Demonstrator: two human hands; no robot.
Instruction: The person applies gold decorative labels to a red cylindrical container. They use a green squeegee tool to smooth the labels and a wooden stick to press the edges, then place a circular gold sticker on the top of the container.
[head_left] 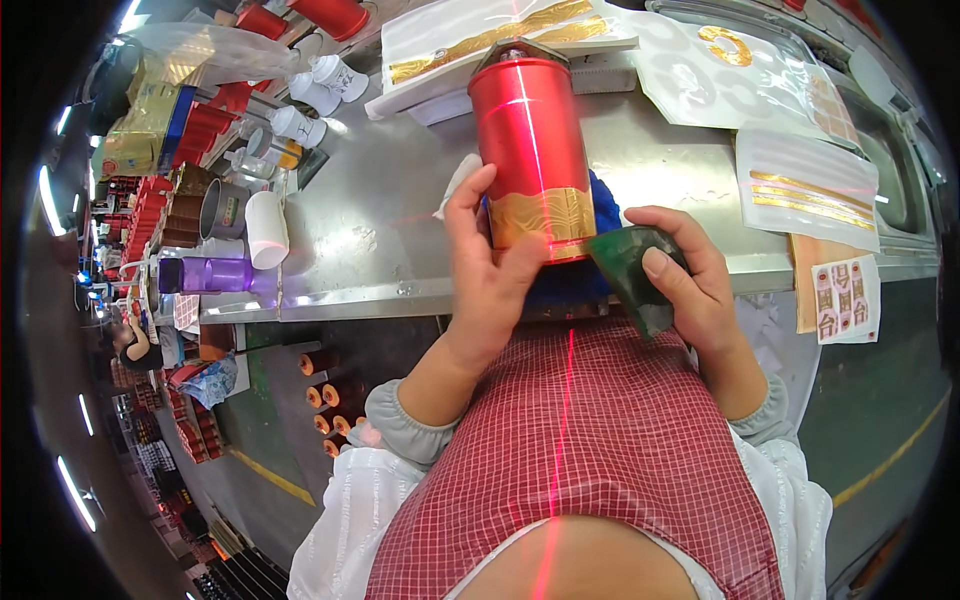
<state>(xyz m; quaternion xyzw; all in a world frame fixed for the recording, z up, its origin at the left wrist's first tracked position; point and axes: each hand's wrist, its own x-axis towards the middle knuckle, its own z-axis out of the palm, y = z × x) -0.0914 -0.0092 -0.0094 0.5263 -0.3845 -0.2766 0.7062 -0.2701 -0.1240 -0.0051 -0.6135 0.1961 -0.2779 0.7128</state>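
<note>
A shiny red cylindrical bottle (pixel 530 120) lies in front of me, its base end toward me, with a wavy gold band (pixel 525 215) around that end. Blue cloth (pixel 603 200) shows beneath and beside it. My left hand (pixel 490 265) is closed on the bottle's left side near the base, its thumb on the gold band. Between the fingers and thumb of my right hand (pixel 700 280) is a dark green, flat scraper (pixel 640 272), one corner at the base edge. A dark, angular piece (pixel 545 48) sits at the bottle's far end; how it joins is unclear.
Sheets of gold decals (pixel 485 40) lie beyond the bottle, and more decal sheets (pixel 808 188) are at the right. A white roll (pixel 267 230), purple bottle (pixel 205 275) and white cups (pixel 340 77) stand left. The metal table's front edge (pixel 380 305) runs before me.
</note>
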